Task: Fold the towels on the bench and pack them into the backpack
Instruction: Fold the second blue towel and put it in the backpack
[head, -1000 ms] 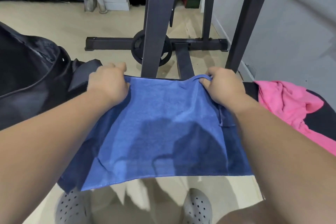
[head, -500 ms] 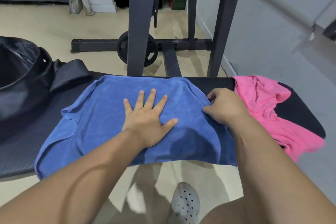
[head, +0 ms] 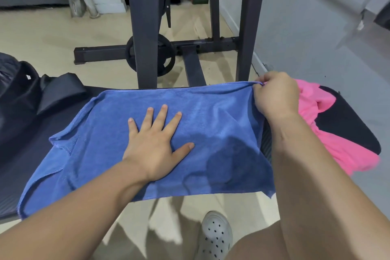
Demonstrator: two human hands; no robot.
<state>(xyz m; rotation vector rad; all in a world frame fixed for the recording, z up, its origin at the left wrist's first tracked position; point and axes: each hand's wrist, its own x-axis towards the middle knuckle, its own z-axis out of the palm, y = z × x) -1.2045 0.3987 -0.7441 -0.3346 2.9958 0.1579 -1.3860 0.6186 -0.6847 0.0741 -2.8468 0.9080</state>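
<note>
Blue towel point(head: 211, 133) spread across black table point(head: 350, 129), centre of view, near edge draped over front side. Left grip point(head: 156, 143) flat on towel middle, fingers straight and spread, pressing down. Right grip point(head: 274, 93) at towel's 2 o'clock corner, fingers curled, pinching far hem. Pink towel point(head: 337, 150) crumpled at 3 o'clock on table end, just beside blue towel. Dark backpack point(head: 19, 91) at 9 o'clock, on table's left end. Black rack frame point(head: 145, 27) at 12 o'clock. Grey shoe point(head: 215, 236) at 6 o'clock.
</note>
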